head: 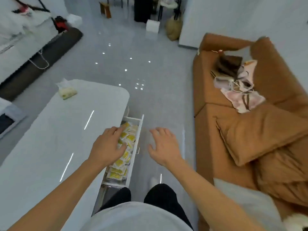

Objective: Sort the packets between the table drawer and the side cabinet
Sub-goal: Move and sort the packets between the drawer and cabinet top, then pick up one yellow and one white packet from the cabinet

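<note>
Glossy white table (63, 130), crinkly packets (129, 137)

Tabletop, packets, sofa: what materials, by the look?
Tabletop: glossy white, maybe lacquer or glass; it mirrors ceiling lights as sharp streaks. Packets: likely plastic film, white and yellow, with crinkled edges. Sofa: tan, matte, softly creased; leather or fabric, cannot tell.
</note>
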`<action>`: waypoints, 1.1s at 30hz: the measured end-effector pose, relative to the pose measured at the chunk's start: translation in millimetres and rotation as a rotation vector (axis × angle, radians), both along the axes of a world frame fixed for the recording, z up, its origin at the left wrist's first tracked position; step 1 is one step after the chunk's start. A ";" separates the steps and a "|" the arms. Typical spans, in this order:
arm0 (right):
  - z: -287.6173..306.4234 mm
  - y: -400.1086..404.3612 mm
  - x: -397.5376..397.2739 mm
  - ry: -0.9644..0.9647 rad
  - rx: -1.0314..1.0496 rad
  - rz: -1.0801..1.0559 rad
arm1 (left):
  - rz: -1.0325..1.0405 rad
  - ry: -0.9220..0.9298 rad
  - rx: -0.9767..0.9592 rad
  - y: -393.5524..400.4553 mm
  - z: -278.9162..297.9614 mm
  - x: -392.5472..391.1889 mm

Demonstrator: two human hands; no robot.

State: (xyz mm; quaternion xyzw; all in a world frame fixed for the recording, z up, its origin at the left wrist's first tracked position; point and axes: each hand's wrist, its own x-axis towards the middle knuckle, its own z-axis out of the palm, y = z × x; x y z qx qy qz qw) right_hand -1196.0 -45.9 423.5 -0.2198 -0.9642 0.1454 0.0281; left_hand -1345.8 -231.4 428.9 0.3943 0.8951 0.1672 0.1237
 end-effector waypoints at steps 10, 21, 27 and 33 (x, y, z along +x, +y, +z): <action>-10.8 -56.1 273.7 -0.050 -0.022 -0.756 | -0.707 -0.009 -0.040 96.3 -14.5 172.7; -3.9 -186.3 590.1 -0.030 -0.040 -1.388 | -1.298 -0.028 -0.006 100.9 -14.1 532.7; -13.4 -269.2 782.6 -0.041 -0.070 -1.625 | -1.474 -0.045 0.011 71.2 -21.1 736.2; -27.6 -285.2 913.2 -0.029 -0.151 -1.722 | -1.559 -0.004 -0.083 55.9 -30.5 855.1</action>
